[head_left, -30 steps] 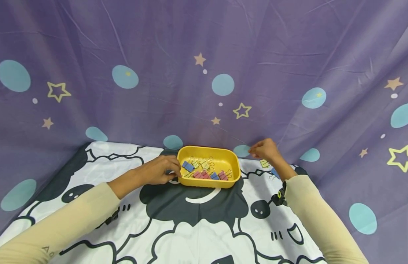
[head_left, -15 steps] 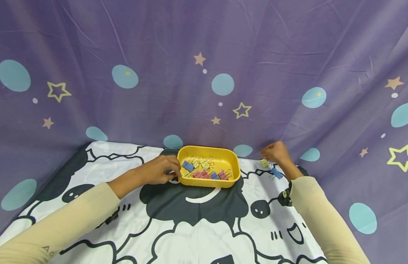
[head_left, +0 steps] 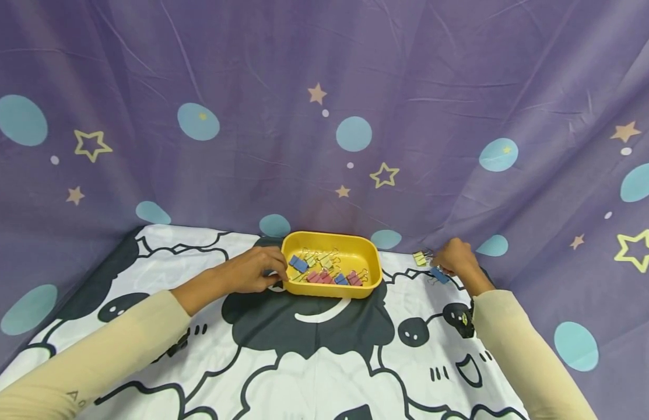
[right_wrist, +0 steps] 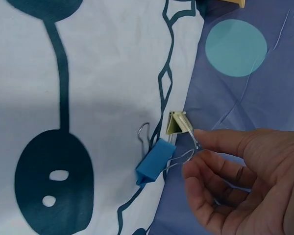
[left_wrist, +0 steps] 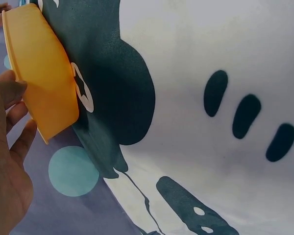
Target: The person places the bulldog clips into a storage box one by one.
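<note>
A yellow tray [head_left: 375, 274] holds several blue, pink and pale yellow binder clips. My left hand [head_left: 258, 269] grips its left end, thumb and fingers about the rim, as the left wrist view [left_wrist: 12, 147] also shows. On the right of the cloth lie a blue binder clip [right_wrist: 156, 161] and a pale yellow binder clip [right_wrist: 179, 122], close together. Over them is my right hand [right_wrist: 235, 171], fingers curled, with thumb and fingertips closed on the end of the blue clip's wire handle. The yellow clip's handle also reaches those fingertips, whose contact with it is unclear.
A white cloth [head_left: 355, 361] with black cartoon drawings covers the table. Right behind the tray hangs a purple curtain [head_left: 282, 146] with stars and blue dots. Table space lies between the tray and the loose clips.
My right hand has moved right and down, from beside the curtain to the loose blue clip. My left hand and the tray have stayed in place.
</note>
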`<move>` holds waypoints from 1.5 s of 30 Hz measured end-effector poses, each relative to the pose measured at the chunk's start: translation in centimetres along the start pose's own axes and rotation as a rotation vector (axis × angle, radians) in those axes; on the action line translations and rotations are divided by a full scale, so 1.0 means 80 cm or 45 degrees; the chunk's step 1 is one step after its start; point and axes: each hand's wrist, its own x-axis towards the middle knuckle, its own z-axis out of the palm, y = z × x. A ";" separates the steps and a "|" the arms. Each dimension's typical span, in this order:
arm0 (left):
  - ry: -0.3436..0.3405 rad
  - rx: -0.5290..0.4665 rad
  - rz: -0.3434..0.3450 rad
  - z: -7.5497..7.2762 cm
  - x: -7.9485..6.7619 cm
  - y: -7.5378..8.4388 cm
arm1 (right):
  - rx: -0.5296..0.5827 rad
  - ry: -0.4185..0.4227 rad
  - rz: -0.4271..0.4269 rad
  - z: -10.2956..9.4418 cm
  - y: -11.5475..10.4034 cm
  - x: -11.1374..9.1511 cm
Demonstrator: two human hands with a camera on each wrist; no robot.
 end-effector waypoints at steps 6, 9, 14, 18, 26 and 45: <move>0.002 -0.004 -0.013 -0.001 -0.001 0.001 | 0.082 -0.012 0.072 -0.003 -0.005 -0.024; 0.001 -0.009 -0.014 0.000 -0.002 0.001 | 0.079 0.006 0.077 -0.002 -0.002 -0.020; -0.005 -0.020 -0.020 0.001 -0.002 0.000 | 0.021 0.029 0.064 0.001 0.013 -0.003; -0.002 -0.019 -0.014 0.001 -0.001 0.000 | -0.049 0.028 0.070 0.000 0.034 0.013; 0.013 -0.004 0.017 0.003 0.000 -0.001 | 0.139 -0.020 0.158 -0.006 0.063 0.025; 0.024 0.005 0.031 0.001 -0.001 -0.002 | 0.952 -0.315 0.372 -0.024 0.031 -0.027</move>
